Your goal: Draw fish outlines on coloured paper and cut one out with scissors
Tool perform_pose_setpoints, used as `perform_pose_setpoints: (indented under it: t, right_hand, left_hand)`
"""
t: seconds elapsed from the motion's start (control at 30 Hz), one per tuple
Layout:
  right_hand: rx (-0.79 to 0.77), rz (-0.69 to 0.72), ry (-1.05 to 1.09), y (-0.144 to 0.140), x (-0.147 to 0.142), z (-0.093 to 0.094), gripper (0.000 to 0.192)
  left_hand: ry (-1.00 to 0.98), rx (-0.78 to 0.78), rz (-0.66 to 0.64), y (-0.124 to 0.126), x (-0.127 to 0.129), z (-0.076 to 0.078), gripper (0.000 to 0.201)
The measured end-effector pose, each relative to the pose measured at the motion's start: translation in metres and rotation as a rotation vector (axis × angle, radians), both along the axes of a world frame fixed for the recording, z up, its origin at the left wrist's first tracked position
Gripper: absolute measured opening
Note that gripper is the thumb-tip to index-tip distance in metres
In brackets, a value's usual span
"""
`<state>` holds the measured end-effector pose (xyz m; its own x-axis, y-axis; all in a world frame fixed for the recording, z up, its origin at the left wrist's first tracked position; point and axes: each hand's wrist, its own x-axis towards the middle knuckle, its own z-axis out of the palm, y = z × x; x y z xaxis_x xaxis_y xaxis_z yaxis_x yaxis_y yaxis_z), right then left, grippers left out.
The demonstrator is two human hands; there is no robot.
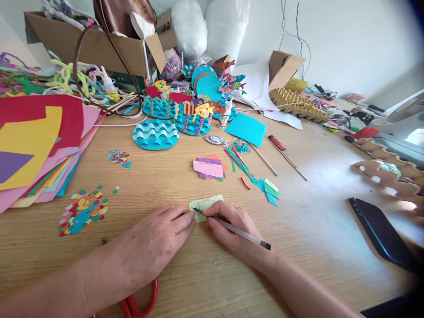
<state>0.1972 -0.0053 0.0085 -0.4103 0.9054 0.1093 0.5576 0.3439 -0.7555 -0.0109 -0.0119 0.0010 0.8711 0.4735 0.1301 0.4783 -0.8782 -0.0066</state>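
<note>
A small pale green paper piece (207, 204) lies on the wooden table (185, 274) near the front middle. My left hand (155, 245) rests flat beside it, fingertips pressing its left edge. My right hand (232, 229) grips a thin pen (232, 227), whose tip touches the paper where a dark line is drawn. Red-handled scissors (141, 302) lie partly under my left forearm.
Coloured paper sheets (36, 145) stack at left, confetti dots (82, 212) near them. Blue wavy paper discs with fish (155, 134) stand behind, with paper scraps (209, 168), a glue bottle (225, 114), sticks, cardboard boxes (99, 44). A dark phone (380, 232) lies right.
</note>
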Motion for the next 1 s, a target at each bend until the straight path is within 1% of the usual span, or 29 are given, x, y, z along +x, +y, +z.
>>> perform_pose_setpoints:
  t: [0.13,0.23,0.37,0.5,0.67,0.8,1.0]
  right_hand:
    - [-0.002,-0.001,-0.008,-0.0001,0.0000,-0.0003,0.011]
    - [0.006,0.013,-0.011,0.0001,-0.0001,-0.0008,0.011]
    - [-0.005,-0.007,-0.011,0.0004,0.0002,-0.0009,0.012]
    - [-0.005,0.009,-0.011,0.0004,0.0007,-0.0008,0.010]
    - [-0.020,-0.007,-0.006,0.0003,0.0011,-0.0023,0.010]
    - [-0.010,0.013,-0.002,0.0011,0.0011,-0.0033,0.010]
    - [-0.023,0.007,0.009,0.0017,0.0013,-0.0021,0.010]
  left_hand:
    - [0.022,-0.007,0.011,0.0005,0.0010,0.0019,0.027]
    - [0.006,-0.004,0.020,0.0002,0.0004,0.0010,0.027]
    - [-0.007,-0.019,0.010,0.0000,-0.0006,-0.0014,0.026]
    - [0.001,-0.023,0.024,0.0004,0.0001,-0.0004,0.027]
    - [0.037,-0.028,0.021,0.0003,0.0015,0.0028,0.029]
    - [0.076,-0.015,0.027,0.0006,0.0013,0.0032,0.031]
    - [0.116,-0.038,0.020,-0.0003,0.0005,0.0047,0.032]
